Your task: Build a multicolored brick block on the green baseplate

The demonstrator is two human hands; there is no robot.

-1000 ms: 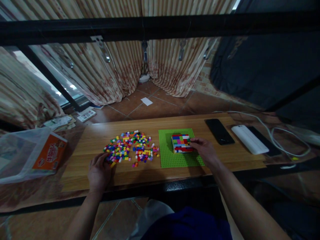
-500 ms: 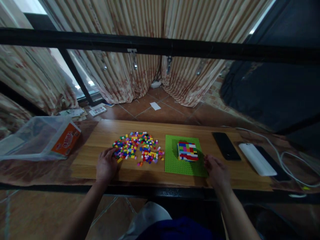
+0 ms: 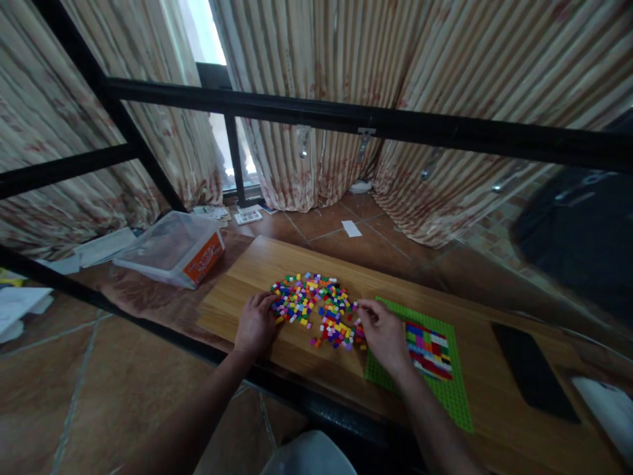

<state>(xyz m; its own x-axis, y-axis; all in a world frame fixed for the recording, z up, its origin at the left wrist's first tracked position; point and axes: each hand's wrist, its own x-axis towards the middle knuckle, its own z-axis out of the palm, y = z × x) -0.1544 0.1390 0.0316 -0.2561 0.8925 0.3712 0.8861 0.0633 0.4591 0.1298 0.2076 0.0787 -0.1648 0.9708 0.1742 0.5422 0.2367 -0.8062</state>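
A loose pile of small multicoloured toy bricks (image 3: pixel 297 298) lies on the wooden board. At its left edge rests my left hand (image 3: pixel 254 324), fingers curled against the bricks; whatever they hold, if anything, is hidden. My right hand (image 3: pixel 384 335) is at the pile's right edge, thumb and fingers drawn together, and I cannot make out anything in them. Behind its wrist sits a block built of coloured bricks (image 3: pixel 429 349), partly covered by the hand, on a green studded baseplate (image 3: pixel 457 396).
A clear plastic box (image 3: pixel 165 247) with an orange label stands at the left. To the right of the baseplate lie a black phone (image 3: pixel 534 373) and a white object (image 3: pixel 606 409). A black metal rail (image 3: pixel 316 109) crosses in front of the curtains.
My right hand has moved left from beside the baseplate to the loose bricks. The left hand stays at the pile's left edge. The view has turned left and tilted.
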